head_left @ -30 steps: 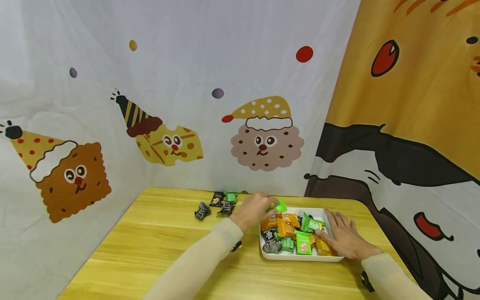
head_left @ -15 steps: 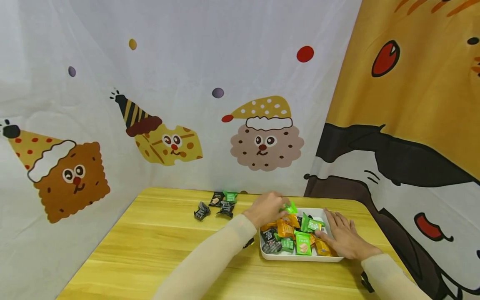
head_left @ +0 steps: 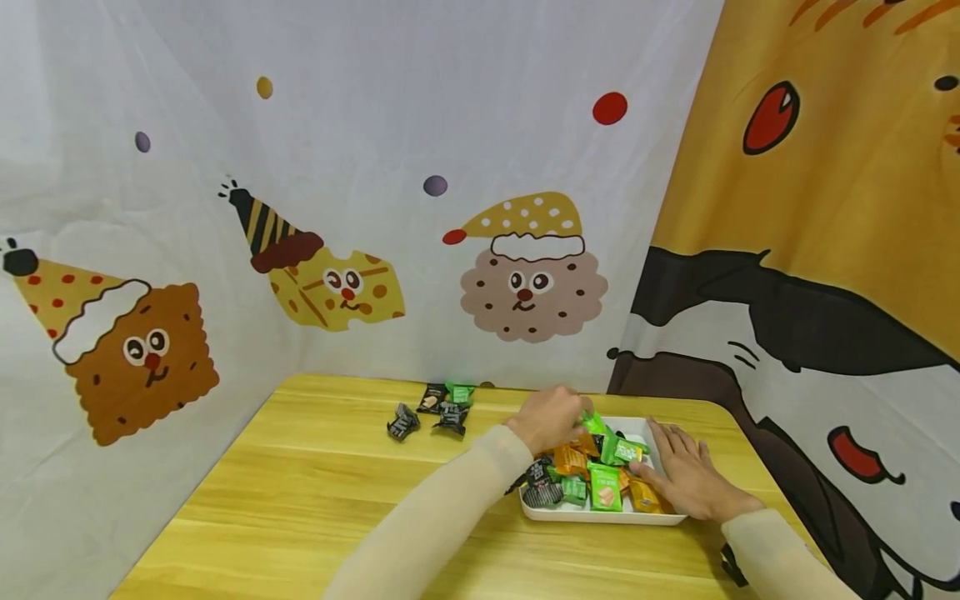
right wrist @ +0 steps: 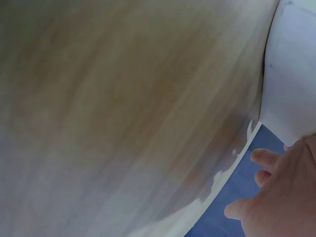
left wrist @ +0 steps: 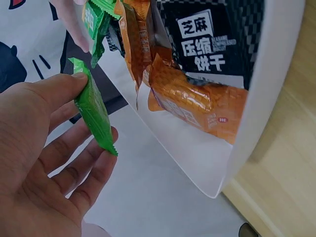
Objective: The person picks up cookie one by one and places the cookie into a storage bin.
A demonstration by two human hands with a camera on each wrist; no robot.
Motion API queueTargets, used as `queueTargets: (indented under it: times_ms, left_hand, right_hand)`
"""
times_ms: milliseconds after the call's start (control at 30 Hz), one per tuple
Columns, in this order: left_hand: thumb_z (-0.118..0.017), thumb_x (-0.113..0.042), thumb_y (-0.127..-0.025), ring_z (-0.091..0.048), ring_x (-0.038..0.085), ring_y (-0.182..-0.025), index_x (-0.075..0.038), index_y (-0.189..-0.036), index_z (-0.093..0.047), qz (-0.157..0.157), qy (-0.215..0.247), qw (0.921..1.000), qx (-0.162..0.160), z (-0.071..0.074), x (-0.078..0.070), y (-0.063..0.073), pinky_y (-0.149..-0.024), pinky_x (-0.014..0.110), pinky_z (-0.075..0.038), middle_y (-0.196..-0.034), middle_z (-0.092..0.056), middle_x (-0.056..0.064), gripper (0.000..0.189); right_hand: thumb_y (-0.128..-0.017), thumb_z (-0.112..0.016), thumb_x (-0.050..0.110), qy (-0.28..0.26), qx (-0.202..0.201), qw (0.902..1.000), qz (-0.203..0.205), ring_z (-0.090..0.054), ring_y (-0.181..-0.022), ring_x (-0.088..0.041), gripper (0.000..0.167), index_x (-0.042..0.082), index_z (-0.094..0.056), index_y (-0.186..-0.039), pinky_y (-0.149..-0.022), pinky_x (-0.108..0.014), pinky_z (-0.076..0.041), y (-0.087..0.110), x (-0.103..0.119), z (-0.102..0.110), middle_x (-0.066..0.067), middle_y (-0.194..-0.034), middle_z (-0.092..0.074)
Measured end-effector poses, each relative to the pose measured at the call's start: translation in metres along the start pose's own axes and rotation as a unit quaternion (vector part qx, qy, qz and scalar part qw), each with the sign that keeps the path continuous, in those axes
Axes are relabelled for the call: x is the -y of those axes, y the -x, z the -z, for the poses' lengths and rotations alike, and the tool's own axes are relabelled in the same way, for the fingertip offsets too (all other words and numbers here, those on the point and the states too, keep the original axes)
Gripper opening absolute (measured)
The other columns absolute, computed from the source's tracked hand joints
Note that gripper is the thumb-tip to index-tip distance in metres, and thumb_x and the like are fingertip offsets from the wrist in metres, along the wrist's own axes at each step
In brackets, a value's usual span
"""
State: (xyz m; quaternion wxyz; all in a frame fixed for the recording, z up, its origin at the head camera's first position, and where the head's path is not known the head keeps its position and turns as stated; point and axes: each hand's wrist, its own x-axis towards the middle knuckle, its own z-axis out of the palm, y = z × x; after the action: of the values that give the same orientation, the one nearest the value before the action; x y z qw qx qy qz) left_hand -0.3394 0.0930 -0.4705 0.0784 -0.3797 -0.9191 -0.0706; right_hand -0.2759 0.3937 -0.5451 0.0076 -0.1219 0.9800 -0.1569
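Note:
My left hand (head_left: 551,418) hovers over the far left part of a white tray (head_left: 600,514) and pinches a small green packet (head_left: 595,422) between thumb and fingers. The left wrist view shows the same green packet (left wrist: 95,111) held at my fingertips (left wrist: 79,79) above the tray's rim (left wrist: 269,84), with orange (left wrist: 197,101) and black (left wrist: 217,39) packets inside. My right hand (head_left: 686,475) lies flat with fingers spread on the tray's right side. In the right wrist view only its fingers (right wrist: 276,192) and blurred wood show.
The tray holds several green, orange and black snack packets (head_left: 592,475). A small group of black and green packets (head_left: 435,408) lies on the wooden table (head_left: 300,500) near the back. Cartoon-printed cloth (head_left: 375,208) hangs behind and on both sides.
My left hand has carried the green packet to the right, from the tray's far left corner to over its contents. The right hand has stayed put.

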Motion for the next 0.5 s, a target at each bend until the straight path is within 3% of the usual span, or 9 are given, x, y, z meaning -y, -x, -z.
queueTargets:
  times_ms: [500]
  left_hand:
    - [-0.084, -0.039, -0.111, -0.083, 0.003, -0.106, -0.029, -0.145, -0.083, 0.008, -0.026, 0.9995, 0.017, -0.0037, -0.0083, -0.0025, -0.087, 0.018, -0.068, -0.129, -0.088, -0.012, 0.035]
  right_hand:
    - [-0.118, -0.056, 0.066, -0.001, -0.002, 1.0, 0.0, -0.022, -0.166, -0.073, 0.102, 0.001, -0.014, -0.186, -0.122, -0.101, -0.012, -0.0004, -0.0004, -0.0014, -0.046, -0.182, -0.028]
